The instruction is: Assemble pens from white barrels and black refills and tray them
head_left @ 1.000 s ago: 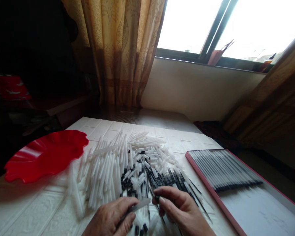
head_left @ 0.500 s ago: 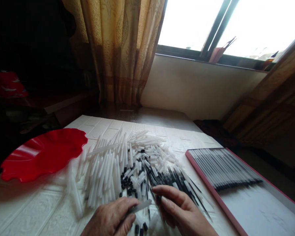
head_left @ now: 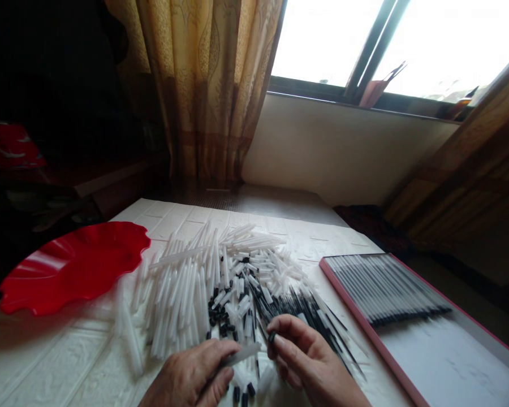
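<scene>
My left hand (head_left: 190, 376) is closed round a translucent pen barrel (head_left: 241, 355) that points right from its fingertips. My right hand (head_left: 311, 364) pinches a small black pen part (head_left: 272, 337) just beyond the barrel's open end; the two are close but apart. Both hands hover over the near edge of a big heap of white pen barrels (head_left: 182, 288), small black caps (head_left: 220, 316) and thin black refills (head_left: 297, 308) spread on the white embossed table cover (head_left: 46, 362).
A red wavy-edged plate (head_left: 74, 265) lies at the left of the heap. A red-rimmed tray (head_left: 445, 362) on the right holds a neat row of finished pens (head_left: 385, 288). Curtain, window sill and wall stand beyond the table.
My right hand has shifted slightly, its fingertips lifting the black part a little nearer the barrel's end. My left hand and the barrel have stayed put.
</scene>
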Demonstrator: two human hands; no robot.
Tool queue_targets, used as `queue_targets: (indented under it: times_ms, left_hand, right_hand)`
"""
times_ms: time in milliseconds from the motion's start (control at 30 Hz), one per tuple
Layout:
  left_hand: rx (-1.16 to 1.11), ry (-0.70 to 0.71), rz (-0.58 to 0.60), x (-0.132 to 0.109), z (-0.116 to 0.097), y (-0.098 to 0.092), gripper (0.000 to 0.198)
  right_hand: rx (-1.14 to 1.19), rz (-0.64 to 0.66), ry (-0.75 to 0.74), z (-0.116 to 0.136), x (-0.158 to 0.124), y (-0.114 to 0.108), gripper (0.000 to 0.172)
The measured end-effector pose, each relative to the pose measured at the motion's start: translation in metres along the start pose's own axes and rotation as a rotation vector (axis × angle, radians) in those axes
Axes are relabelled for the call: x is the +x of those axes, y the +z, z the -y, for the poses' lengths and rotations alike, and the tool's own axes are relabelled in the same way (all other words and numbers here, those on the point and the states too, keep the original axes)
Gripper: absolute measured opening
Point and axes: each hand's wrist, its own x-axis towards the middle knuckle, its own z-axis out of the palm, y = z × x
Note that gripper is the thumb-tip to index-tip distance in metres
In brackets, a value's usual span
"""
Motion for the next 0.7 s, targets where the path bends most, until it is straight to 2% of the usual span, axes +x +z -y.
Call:
queue_targets:
  times_ms: [167,400,500,600,700]
  left_hand:
    - [-0.046,-0.035,0.016,-0.002,0.002,0.004,0.021]
    - [-0.053,-0.084,0.061,0.003,-0.006,-0.001,0.019]
    - [-0.034,-0.089,0.082,0.003,-0.008,-0.004,0.019]
    - [-0.011,-0.061,0.077,0.002,-0.007,-0.004,0.021]
    - [-0.014,-0.048,0.067,0.002,-0.008,-0.004,0.021]
  right_hand:
    - [-0.060,-0.010,-0.019,-0.001,-0.001,0.002,0.047]
    - [-0.100,0.071,-0.001,-0.017,0.004,-0.007,0.050]
    - [-0.119,0.065,-0.083,-0.021,0.006,-0.008,0.044]
    - [-0.135,0.029,-0.176,-0.019,0.003,-0.004,0.041]
    - [-0.169,-0.068,-0.180,-0.014,-0.001,0.003,0.042]
